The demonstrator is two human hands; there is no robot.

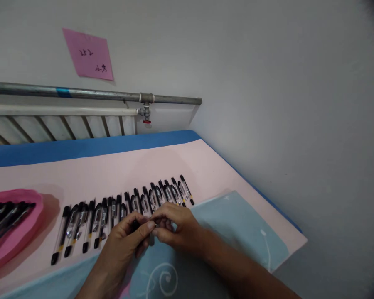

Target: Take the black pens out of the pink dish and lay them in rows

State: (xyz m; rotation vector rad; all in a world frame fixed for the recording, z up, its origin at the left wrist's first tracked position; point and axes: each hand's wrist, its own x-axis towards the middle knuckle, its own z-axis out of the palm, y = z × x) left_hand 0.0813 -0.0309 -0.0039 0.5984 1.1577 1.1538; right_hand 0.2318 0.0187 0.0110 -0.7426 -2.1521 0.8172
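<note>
My left hand [124,241] and my right hand [183,228] meet fingertip to fingertip over the near edge of the table. Both are closed in a pinch. What lies between the fingers is small and mostly hidden, so I cannot make it out. Just beyond them runs a slanting row of pen parts. It includes clear pen barrels with black ends [60,236], black pen caps [71,218] and small silvery tips [69,234]. My hands cover some of the row's near side.
A pink basin [37,201] with several black pens [11,218] stands at the left. A light blue cloth [218,216] lies along the near side of the pink tabletop [174,160]. Behind are a radiator [56,124], a metal pipe [109,94] and a wall with a pink note [90,62].
</note>
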